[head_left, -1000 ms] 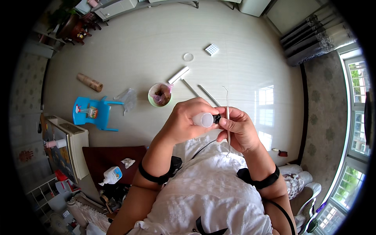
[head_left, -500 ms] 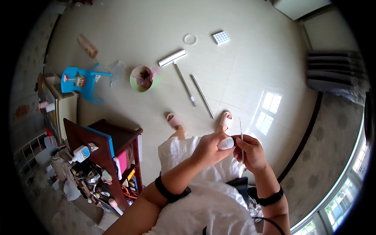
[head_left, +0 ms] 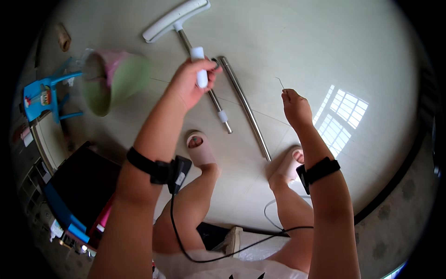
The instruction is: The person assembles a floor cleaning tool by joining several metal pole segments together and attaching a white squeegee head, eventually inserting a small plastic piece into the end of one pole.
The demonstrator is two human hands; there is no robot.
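My left hand [head_left: 188,86] is closed round a short white plastic cylinder [head_left: 201,76], held over the pole of a T-shaped floor mop [head_left: 176,22] lying on the floor. A small dark ring [head_left: 215,62] shows by its fingertips; I cannot tell if the hand holds it. My right hand [head_left: 297,109] is a closed grip on a thin tool with a bent metal tip [head_left: 279,83]; its handle is hidden in the fist. Between my hands, apart from both, a loose metal tube [head_left: 245,107] lies on the floor.
A green bucket [head_left: 132,72] with a pink bag, blurred, stands to the left. Beyond it are a blue plastic chair [head_left: 39,97] and a brown roll-like object [head_left: 63,37]. My slippered feet flank the poles. A black cable [head_left: 204,260] hangs from my left forearm band.
My hands have moved apart and forward from my lap, the left toward the mop pole, the right over the floor. The view has come lower and closer to the floor things.
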